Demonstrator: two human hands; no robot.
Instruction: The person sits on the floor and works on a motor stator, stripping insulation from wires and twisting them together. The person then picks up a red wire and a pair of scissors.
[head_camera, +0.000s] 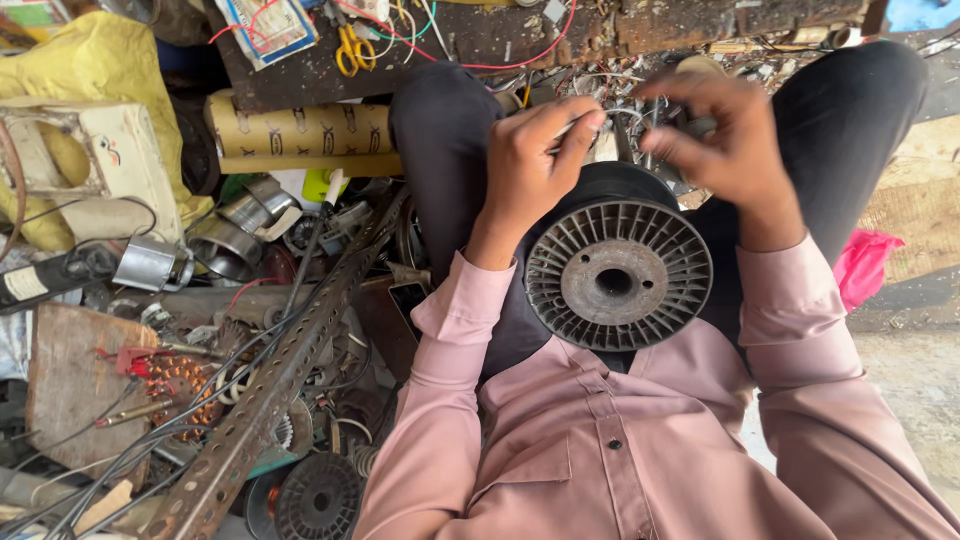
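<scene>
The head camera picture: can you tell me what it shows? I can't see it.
A person's left hand and right hand pinch thin wire above a black ribbed spool resting on their lap. A perforated metal angle bar, yellow-handled scissors and scrap parts lie around.

Your left hand (530, 165) pinches a thin wire (585, 122) above the black spool (617, 275) resting in your lap. Your right hand (730, 140), blurred, has its fingers curled just beyond the spool. Scissors (350, 50) lie on the bench (480, 40).
</scene>
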